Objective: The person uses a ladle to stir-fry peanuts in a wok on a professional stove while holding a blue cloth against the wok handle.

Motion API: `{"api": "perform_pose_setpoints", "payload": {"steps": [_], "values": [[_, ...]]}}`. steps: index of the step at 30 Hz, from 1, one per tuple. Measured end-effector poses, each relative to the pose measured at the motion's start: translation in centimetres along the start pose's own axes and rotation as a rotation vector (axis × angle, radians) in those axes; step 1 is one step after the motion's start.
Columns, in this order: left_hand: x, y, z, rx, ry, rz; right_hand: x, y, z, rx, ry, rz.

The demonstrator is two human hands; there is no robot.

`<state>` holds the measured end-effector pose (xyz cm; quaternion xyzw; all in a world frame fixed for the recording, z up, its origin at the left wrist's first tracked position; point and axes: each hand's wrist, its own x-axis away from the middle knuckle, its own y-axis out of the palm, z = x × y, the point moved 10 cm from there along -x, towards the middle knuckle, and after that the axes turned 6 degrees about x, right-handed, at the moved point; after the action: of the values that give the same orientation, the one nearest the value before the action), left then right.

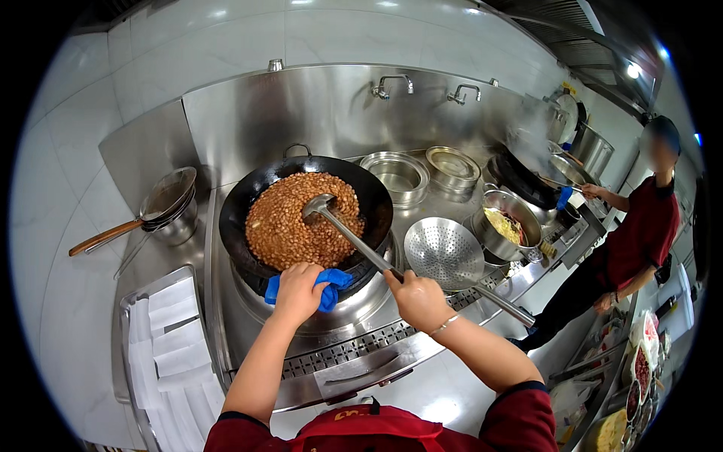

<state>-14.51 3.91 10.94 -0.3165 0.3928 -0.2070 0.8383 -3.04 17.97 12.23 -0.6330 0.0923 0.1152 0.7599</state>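
Observation:
A large black wok (231, 217) stands on the stove ring, filled with a glossy brown mass of what look like beans or peanuts (294, 226). My left hand (298, 291) grips the wok's near rim through a folded blue cloth (336, 279). In my right hand (421, 299) is the handle of a long steel ladle (356, 240). The ladle's bowl rests in the brown food, right of the wok's middle. Just beyond my right hand lies a perforated steel strainer (443, 248), its handle passing to the right of my wrist.
Steel basins (398, 175) and a pot of sliced food (505, 226) occupy the stove's right side. A co-worker (644, 226) stands there by a steaming wok (519, 178). At left are stacked strainers (169, 206) and a tray (127, 316) of white folded sheets. Faucets (392, 86) project from the backsplash.

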Motion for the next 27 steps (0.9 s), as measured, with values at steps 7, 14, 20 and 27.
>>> {"api": "perform_pose_setpoints", "payload": {"steps": [7, 14, 20, 27], "values": [[0.3, -0.2, 0.0, -0.012, 0.0, 0.006, -1.1, 1.6, -2.2, -0.097, -0.007, -0.023], [-0.4, 1.0, 1.2, 0.043, 0.119, 0.022, 0.9, 1.1, -1.2, -0.142, 0.067, -0.036], [1.1, -0.3, -1.5, -0.038, 0.107, 0.056, -0.6, 1.1, -3.1, -0.235, 0.085, 0.021], [0.3, 1.0, 0.5, -0.044, -0.014, -0.013, 0.9, 0.7, -1.8, -0.3, 0.161, -0.008]]}}
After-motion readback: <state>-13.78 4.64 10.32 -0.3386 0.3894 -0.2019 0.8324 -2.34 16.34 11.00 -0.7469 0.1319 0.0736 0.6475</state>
